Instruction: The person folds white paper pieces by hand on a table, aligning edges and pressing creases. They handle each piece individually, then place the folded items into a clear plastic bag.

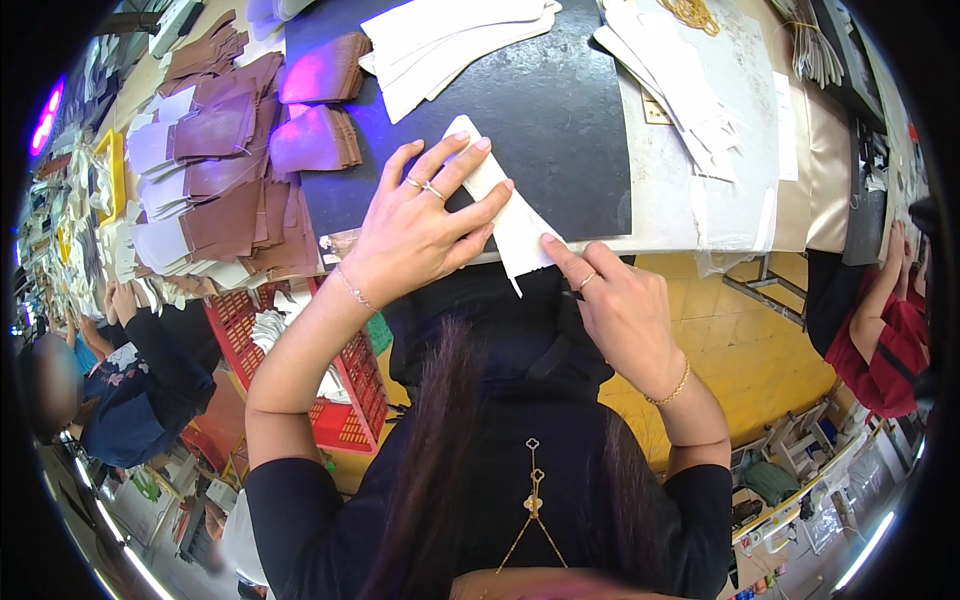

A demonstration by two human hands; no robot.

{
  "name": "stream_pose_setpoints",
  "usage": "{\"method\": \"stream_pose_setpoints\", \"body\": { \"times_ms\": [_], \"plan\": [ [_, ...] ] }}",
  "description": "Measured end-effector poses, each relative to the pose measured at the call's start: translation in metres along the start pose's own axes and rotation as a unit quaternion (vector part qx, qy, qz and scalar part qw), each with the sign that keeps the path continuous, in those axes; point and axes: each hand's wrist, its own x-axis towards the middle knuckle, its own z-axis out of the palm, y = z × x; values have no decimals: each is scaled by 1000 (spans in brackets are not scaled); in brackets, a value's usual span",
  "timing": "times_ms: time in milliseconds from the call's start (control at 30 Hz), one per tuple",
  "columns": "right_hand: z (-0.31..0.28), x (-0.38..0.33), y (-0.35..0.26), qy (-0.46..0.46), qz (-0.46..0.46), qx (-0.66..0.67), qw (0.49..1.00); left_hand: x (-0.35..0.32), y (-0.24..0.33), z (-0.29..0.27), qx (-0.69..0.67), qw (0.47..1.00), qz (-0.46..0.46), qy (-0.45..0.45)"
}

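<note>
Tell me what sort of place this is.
Likely a factory workshop, perhaps for garments or leather-like goods: it shows in the stacked brown cut pieces, the fanned white pieces and a co-worker in red nearby.

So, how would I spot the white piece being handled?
Find the black mat. Across its near edge, touched by the left hand and right hand, is a tapered white piece. Unlike the fanned white stack farther back, it overhangs that edge.

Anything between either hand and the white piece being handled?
Nothing visible. The left hand has fingers resting on the white piece; the right hand's index fingertip meets its right edge. The brown stacks lie off to the left, clear of both hands.
</note>
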Motion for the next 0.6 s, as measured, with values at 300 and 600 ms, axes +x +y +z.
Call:
{"method": "stream_pose_setpoints", "body": {
  "times_ms": [300, 600],
  "plan": [
    [-2, 0, 4, -15, -1, -25, 1000, -3, 4, -1, -4, 999, 5, -36],
    [0, 15, 5, 2, -9, -31, 999, -1, -4, -2, 44, 999, -14, -10]
  ]
}}
